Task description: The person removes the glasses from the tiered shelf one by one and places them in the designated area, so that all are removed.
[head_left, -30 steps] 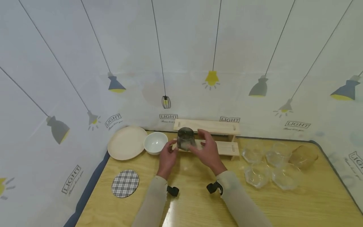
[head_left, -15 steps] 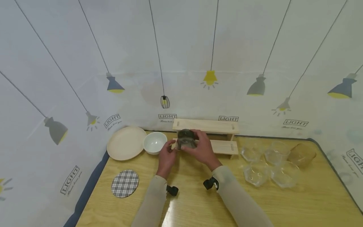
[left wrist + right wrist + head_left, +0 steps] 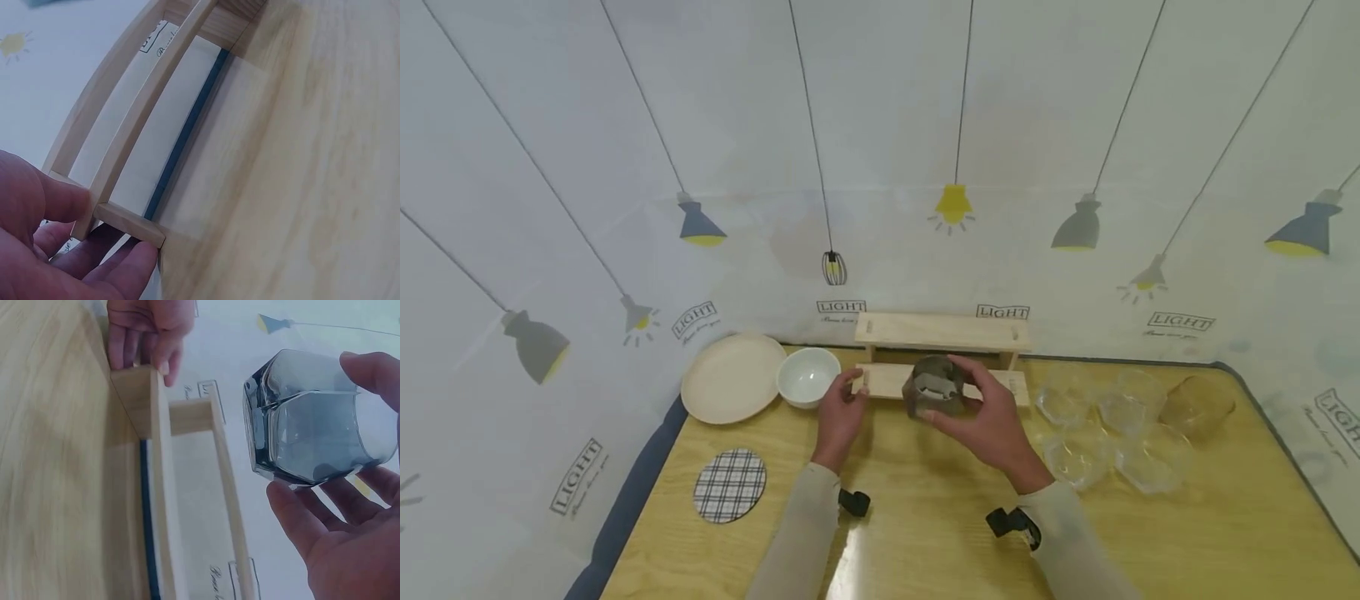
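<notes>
My left hand [image 3: 839, 417] grips the left end of a two-tier wooden shelf rack [image 3: 943, 331]. In the left wrist view, the thumb [image 3: 65, 200] lies on the lower board and the fingertips touch the end support [image 3: 132, 225]. With thumb and fingers, my right hand [image 3: 992, 421] holds a smoky grey, faceted glass [image 3: 934, 390] in the air in front of the lower board [image 3: 883, 379]. The right wrist view shows the glass [image 3: 315, 425] with its thick hexagonal base turned toward the rack, apart from the boards.
Left of the rack stand a white bowl [image 3: 808, 377] and a beige plate [image 3: 733, 379]. A plaid round coaster [image 3: 730, 486] lies nearer on the table [image 3: 917, 533]. Several clear glasses [image 3: 1078, 458] and an amber glass [image 3: 1198, 408] stand at right. A printed wall covering [image 3: 895, 167] rises behind.
The right hand, with the grey glass, first shifted slightly left, then moved right and nearer, away from the left end of the rack. The left hand has stayed at that end.
</notes>
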A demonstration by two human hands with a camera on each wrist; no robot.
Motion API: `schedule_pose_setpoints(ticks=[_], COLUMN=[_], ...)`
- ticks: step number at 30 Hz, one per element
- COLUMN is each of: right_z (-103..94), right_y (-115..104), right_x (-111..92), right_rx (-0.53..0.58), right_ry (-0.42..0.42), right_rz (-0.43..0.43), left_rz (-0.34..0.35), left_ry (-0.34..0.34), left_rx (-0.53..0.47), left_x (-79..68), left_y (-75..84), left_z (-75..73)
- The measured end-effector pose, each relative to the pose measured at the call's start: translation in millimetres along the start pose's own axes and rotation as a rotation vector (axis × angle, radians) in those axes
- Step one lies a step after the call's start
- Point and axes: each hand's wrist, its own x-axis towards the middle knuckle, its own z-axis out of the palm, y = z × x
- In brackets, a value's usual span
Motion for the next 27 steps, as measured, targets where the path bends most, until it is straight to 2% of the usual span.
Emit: schedule_pose_setpoints(ticks=[9,13,21,27], right_z=[-62.4,-91.2,-144.5,-188.7], right_y=[-8.2,-7.0,-1.7,2.5], right_x=[-35.9,-51.5,-80.4,-104.5], right_rx=[-0.119,-0.169,-0.247,-0.365], right_ry=[0.154,0.211,0.282,0.384], right_rz=[-0.105,-0.124,-0.073,0.051], left_rz=[-0.028,-0.024,-0.019,-0.023], left_ry=[0.008,0.003,-0.009,-0.006], left_rx=[0.023,0.027,0.021,0.003], left_x=[2.8,3.7,5.4,3.8], left_y=[1.6,0.3,-0.6,1.1], left_z=[-0.3,0.7,0.9,-1.1])
